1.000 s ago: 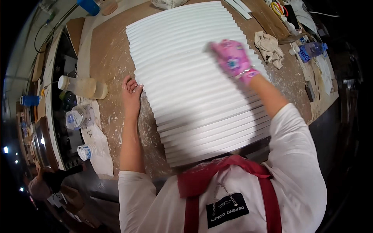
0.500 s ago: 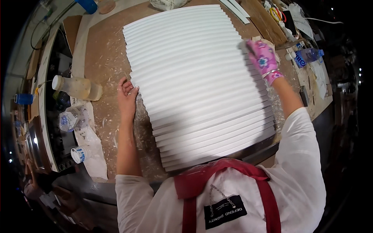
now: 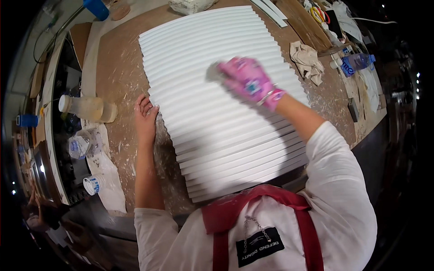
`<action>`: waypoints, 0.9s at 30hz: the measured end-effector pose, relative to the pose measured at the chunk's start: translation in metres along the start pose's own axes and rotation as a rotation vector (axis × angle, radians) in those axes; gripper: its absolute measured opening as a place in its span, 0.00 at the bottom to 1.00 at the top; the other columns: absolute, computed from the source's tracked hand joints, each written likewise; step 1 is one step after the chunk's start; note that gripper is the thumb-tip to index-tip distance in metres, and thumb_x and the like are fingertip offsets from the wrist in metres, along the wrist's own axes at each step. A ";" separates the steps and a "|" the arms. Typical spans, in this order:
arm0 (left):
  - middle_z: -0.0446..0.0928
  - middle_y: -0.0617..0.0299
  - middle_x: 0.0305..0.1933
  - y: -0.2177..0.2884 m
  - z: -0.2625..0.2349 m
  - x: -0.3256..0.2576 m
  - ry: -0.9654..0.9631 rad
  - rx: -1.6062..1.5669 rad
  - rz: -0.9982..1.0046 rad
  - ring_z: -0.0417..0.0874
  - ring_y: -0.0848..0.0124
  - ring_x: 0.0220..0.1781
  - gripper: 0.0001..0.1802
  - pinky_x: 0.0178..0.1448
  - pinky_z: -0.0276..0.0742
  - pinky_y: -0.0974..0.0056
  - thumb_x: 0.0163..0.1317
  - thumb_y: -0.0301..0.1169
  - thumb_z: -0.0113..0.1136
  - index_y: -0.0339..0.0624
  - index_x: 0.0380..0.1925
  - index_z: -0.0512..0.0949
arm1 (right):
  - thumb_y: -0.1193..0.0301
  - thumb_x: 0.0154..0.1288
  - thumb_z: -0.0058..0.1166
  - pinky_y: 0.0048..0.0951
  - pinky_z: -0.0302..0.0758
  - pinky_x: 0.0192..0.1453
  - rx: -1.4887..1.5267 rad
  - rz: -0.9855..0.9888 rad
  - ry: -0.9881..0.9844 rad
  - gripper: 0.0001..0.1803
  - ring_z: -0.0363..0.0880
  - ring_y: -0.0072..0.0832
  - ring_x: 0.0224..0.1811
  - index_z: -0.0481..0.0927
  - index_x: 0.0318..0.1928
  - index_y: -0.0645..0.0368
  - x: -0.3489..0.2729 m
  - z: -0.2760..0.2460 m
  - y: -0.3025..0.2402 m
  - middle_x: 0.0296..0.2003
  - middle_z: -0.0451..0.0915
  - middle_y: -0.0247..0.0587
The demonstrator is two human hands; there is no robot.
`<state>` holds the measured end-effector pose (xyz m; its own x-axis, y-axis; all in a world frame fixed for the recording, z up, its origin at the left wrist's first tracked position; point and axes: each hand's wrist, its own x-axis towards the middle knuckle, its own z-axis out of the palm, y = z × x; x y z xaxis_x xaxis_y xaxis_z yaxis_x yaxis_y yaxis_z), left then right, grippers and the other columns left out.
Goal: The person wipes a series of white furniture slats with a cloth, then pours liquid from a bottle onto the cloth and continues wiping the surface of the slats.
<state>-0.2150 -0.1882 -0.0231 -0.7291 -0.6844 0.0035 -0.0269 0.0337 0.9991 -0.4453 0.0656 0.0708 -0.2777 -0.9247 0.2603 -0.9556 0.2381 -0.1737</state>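
Observation:
A large stack of white ribbed strips (image 3: 217,113), laid side by side like a fluted panel, covers the middle of the worktable. My right hand (image 3: 247,79), in a pink flowered glove, is over the upper middle of it. A blurred greyish patch shows at the gloved fingertips; whether it is a small pad or shadow is unclear, and the fingers are bent as if round something. Bare and loosely curved, my left hand (image 3: 146,109) rests at the panel's left edge, thumb near the strip ends, nothing visible in it.
A crumpled beige cloth (image 3: 307,61) lies right of the panel. On the left stand a jar of cloudy liquid (image 3: 88,108), a clear plastic bottle (image 3: 83,143) and a white tub (image 3: 93,185). A water bottle (image 3: 357,64) and a dark block (image 3: 352,109) are at the right edge.
My gloved right hand has swept left from the panel's right edge to its upper middle, uncovering the beige cloth. My left hand stays by the left edge.

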 end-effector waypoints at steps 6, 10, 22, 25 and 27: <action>0.71 0.51 0.58 0.004 0.002 -0.001 0.017 0.059 -0.031 0.72 0.68 0.53 0.34 0.60 0.70 0.64 0.57 0.18 0.59 0.35 0.64 0.60 | 0.72 0.62 0.48 0.40 0.76 0.41 -0.061 0.434 0.072 0.12 0.80 0.42 0.36 0.77 0.46 0.51 -0.052 -0.021 0.090 0.32 0.80 0.44; 0.70 0.53 0.60 -0.006 0.006 0.002 0.011 0.078 0.025 0.72 0.72 0.52 0.31 0.59 0.71 0.67 0.59 0.19 0.57 0.36 0.63 0.61 | 0.65 0.64 0.52 0.42 0.73 0.56 -0.314 0.645 0.192 0.19 0.77 0.49 0.51 0.74 0.54 0.56 -0.116 -0.039 0.168 0.48 0.78 0.52; 0.72 0.55 0.57 0.006 0.004 -0.003 0.009 0.056 0.004 0.72 0.72 0.53 0.28 0.59 0.72 0.67 0.59 0.17 0.56 0.36 0.61 0.63 | 0.61 0.63 0.50 0.44 0.75 0.49 -0.016 0.256 0.255 0.20 0.78 0.46 0.43 0.74 0.53 0.57 0.006 -0.012 0.057 0.39 0.80 0.50; 0.73 0.53 0.58 0.010 0.005 -0.002 0.035 -0.009 -0.038 0.74 0.69 0.51 0.33 0.56 0.74 0.65 0.54 0.17 0.62 0.34 0.61 0.65 | 0.64 0.60 0.49 0.45 0.75 0.41 0.067 -0.109 0.168 0.14 0.78 0.45 0.35 0.75 0.46 0.54 0.092 0.024 -0.046 0.32 0.79 0.46; 0.74 0.53 0.58 0.006 0.006 0.000 0.030 -0.009 -0.033 0.74 0.69 0.51 0.33 0.56 0.74 0.66 0.54 0.18 0.63 0.34 0.61 0.64 | 0.65 0.59 0.49 0.46 0.75 0.38 0.079 -0.188 0.159 0.12 0.78 0.45 0.33 0.75 0.43 0.53 0.109 0.042 -0.070 0.30 0.79 0.44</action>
<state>-0.2198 -0.1836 -0.0178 -0.7072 -0.7065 -0.0287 -0.0447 0.0041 0.9990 -0.4046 -0.0643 0.0714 -0.1134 -0.8909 0.4399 -0.9830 0.0362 -0.1801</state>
